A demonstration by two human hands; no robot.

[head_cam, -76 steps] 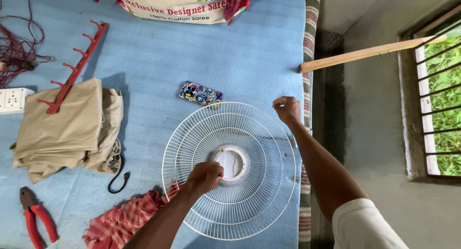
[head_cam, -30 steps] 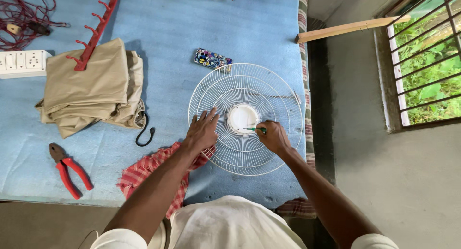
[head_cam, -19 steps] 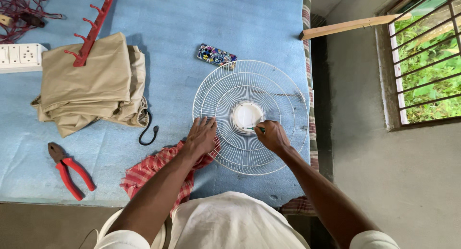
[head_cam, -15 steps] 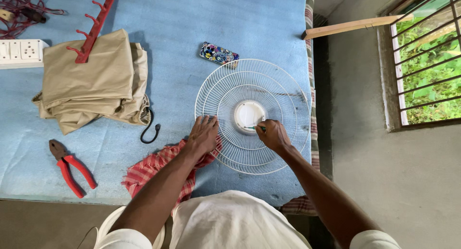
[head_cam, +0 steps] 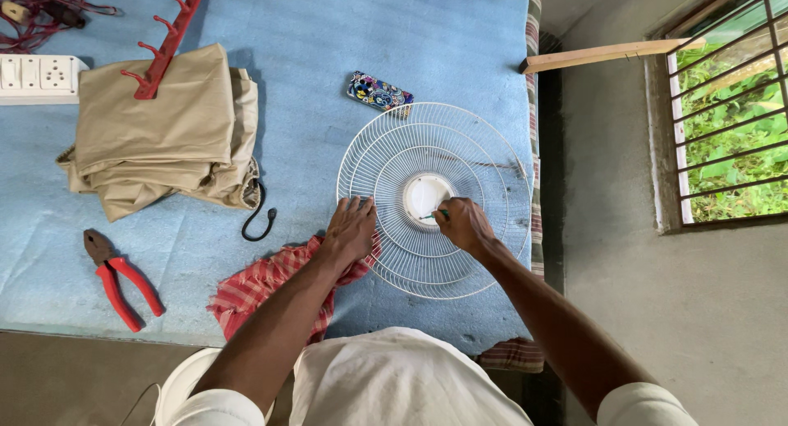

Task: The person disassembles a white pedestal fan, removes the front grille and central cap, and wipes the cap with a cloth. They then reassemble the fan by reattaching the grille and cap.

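Two hands on the white fan guard: left hand spread flat on its wires, right hand pinching a green screwdriver at the hub, fastener apparently not out yet.
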